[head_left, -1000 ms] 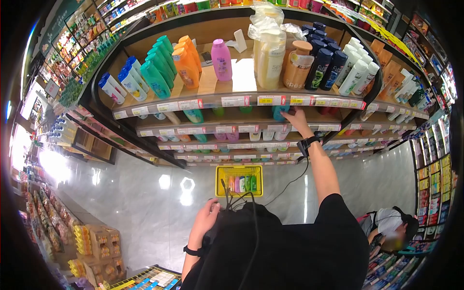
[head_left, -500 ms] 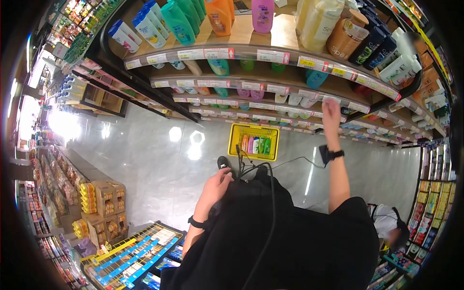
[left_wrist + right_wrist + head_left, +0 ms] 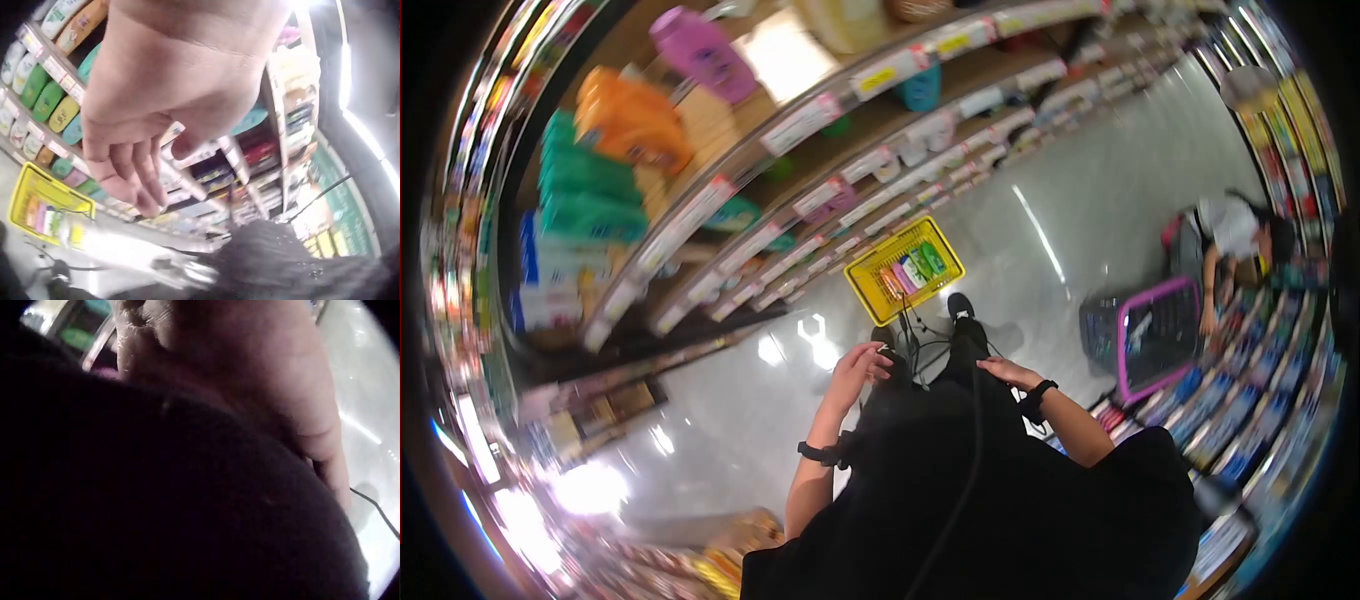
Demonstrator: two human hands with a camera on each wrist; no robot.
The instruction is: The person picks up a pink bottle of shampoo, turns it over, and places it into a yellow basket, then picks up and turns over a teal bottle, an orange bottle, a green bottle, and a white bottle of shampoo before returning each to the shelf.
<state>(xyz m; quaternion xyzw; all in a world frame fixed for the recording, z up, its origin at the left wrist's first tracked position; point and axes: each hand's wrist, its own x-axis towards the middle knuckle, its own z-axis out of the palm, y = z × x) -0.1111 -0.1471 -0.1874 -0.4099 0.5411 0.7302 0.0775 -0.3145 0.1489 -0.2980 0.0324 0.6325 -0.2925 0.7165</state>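
My left hand (image 3: pixel 860 372) hangs before the body with its fingers loosely bent and nothing in them; the left wrist view shows the same empty hand (image 3: pixel 172 94). At the front of the dark clothing is my right hand (image 3: pixel 1010 374), fingers relaxed, no object visible in it. Dark cloth hides part of that hand (image 3: pixel 250 369) in the right wrist view. On the floor ahead of the feet stands a yellow shopping basket (image 3: pixel 862 299) with several bottles (image 3: pixel 914 268) in orange, pink, white and green lying inside.
Tiered shelves (image 3: pixel 770 140) of bottles curve across the front and left, including a teal bottle (image 3: pixel 919 90) on the second tier. At right, a person (image 3: pixel 1230 230) crouches by a dark pink-rimmed basket (image 3: pixel 1160 340). Cables (image 3: pixel 915 325) hang near my feet.
My right hand has left the teal bottle on the second tier and come down to the body; the bottle stays on the shelf. The view has turned right and downward.
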